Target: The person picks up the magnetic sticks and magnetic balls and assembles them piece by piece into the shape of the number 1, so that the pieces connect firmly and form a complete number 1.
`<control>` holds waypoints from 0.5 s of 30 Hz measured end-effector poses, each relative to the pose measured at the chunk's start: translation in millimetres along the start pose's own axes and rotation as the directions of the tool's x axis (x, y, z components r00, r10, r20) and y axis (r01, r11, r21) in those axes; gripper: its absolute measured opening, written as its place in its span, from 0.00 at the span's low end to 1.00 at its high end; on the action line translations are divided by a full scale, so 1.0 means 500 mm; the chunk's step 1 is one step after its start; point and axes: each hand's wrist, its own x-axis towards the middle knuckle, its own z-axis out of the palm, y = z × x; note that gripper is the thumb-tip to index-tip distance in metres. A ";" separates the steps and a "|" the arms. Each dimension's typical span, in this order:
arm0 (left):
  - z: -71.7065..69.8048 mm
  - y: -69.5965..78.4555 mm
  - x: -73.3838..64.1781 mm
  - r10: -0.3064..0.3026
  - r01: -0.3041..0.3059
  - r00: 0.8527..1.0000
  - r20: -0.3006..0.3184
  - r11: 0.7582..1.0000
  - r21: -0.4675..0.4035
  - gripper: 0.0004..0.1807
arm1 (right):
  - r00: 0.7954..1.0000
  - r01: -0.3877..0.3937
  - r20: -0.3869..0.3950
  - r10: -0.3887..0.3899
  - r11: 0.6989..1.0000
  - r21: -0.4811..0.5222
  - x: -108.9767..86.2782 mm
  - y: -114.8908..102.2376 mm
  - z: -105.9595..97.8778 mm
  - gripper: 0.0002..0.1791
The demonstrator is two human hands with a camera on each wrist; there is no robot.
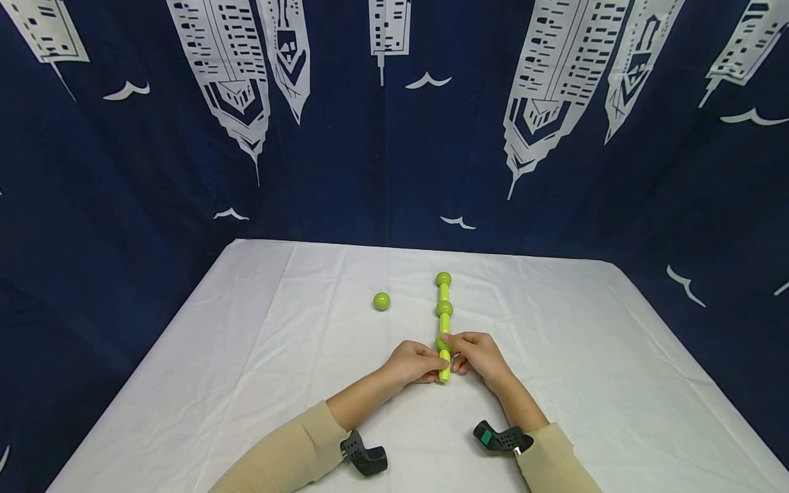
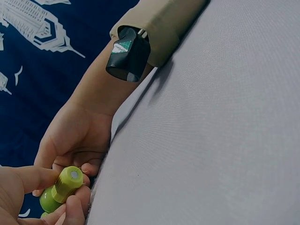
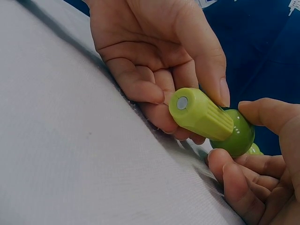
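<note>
A straight chain of green balls and yellow-green rods [image 1: 444, 322] runs away from me along the cloth. My left hand [image 1: 411, 361] pinches its nearest rod [image 3: 201, 114] between thumb and fingers. That rod is ribbed and has a round grey spot on its free end. My right hand [image 1: 477, 355] holds the ball [image 3: 241, 133] at the far end of this rod, thumb on one side and fingers on the other. Rod and ball meet end-on in the right wrist view. Farther along the chain are two more balls with rods between them.
One loose green ball [image 1: 381, 301] lies left of the chain's far part. A white cloth [image 1: 296, 308] covers the table, and a dark blue curtain [image 1: 394, 164] with white buildings hangs behind it. Black wrist cameras [image 1: 365, 454] sit at both beige sleeves.
</note>
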 end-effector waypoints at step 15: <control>-0.001 0.005 0.010 -0.018 0.017 1.000 -0.008 0.999 -0.041 0.08 | 1.000 0.005 -0.004 -0.005 1.000 0.003 0.002 0.002 -0.001 0.23</control>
